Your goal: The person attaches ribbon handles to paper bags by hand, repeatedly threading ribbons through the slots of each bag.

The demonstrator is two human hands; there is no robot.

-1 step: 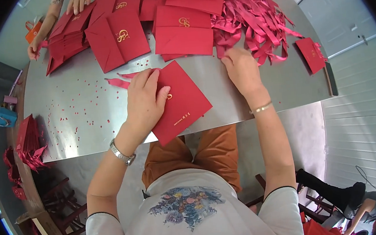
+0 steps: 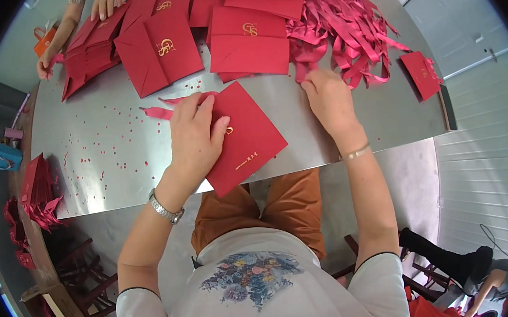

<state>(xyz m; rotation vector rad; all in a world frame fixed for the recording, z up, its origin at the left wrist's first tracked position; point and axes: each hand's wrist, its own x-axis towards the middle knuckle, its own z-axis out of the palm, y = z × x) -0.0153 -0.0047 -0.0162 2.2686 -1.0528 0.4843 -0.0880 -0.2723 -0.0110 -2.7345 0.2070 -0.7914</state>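
Observation:
My left hand (image 2: 195, 130) is closed on a flat red paper gift bag (image 2: 244, 136), which lies tilted at the near edge of the metal table. Pink ribbon ends (image 2: 158, 112) stick out beyond the bag's upper left side. To the right, my right hand (image 2: 329, 97) pinches the end of a pink ribbon (image 2: 306, 69) at the near side of a heap of ribbons (image 2: 345, 24). The fingertips of the left hand rest over the bag's top edge, partly hiding its gold print.
Stacks of red bags (image 2: 249, 43) line the far side of the table (image 2: 109, 178), which is strewn with red paper dots. Another person's hand (image 2: 107, 2) rests on a bag stack at the far left. A finished-looking bag (image 2: 420, 75) lies near the right edge.
My right hand has shifted slightly toward me, and more of the ribbon shows at its fingertips. The left hand and the bag stay in place.

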